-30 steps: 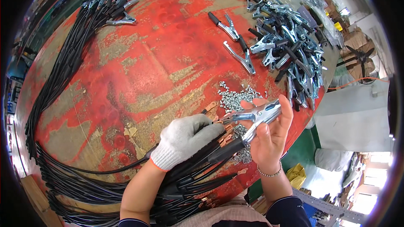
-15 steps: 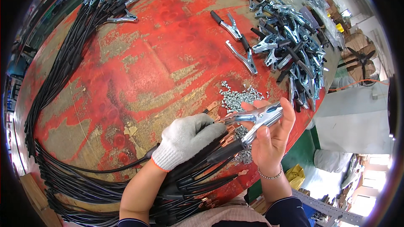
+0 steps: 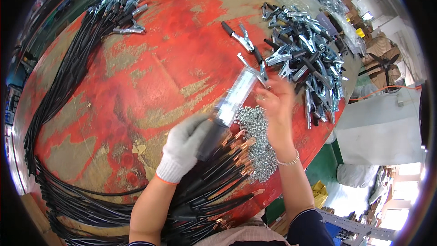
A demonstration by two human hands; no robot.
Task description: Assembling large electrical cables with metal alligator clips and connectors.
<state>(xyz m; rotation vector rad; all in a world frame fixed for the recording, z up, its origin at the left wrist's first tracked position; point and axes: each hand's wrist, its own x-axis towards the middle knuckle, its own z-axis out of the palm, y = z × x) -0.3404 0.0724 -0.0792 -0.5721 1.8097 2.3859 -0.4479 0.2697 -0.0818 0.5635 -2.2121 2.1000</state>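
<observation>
My left hand [image 3: 180,148], in a white knitted glove, is closed around the black-sleeved handle of a silver spring clamp [image 3: 236,96]. The clamp points away from me and is smeared by motion. My bare right hand [image 3: 278,111], with a bead bracelet, is above the table beside the clamp, its fingers blurred. Just beyond its fingertips lie two loose clamps, the farther one [image 3: 245,41] apart from the heap. Below the hands is a pile of small metal screws [image 3: 258,143], bordered by copper lugs [image 3: 240,155] on the ends of black cables [image 3: 200,200].
A heap of silver clamps [image 3: 309,54] covers the table's far right. Finished-looking cables with clamps [image 3: 118,11] lie in a bundle at far left, curving back toward me. The table [image 3: 159,73] has worn red paint. A fan [image 3: 384,64] stands beyond its right edge.
The clamp has swung from my right hand's side to point away, now in my gloved left hand. My right hand has let go of it and moved up toward the loose clamps.
</observation>
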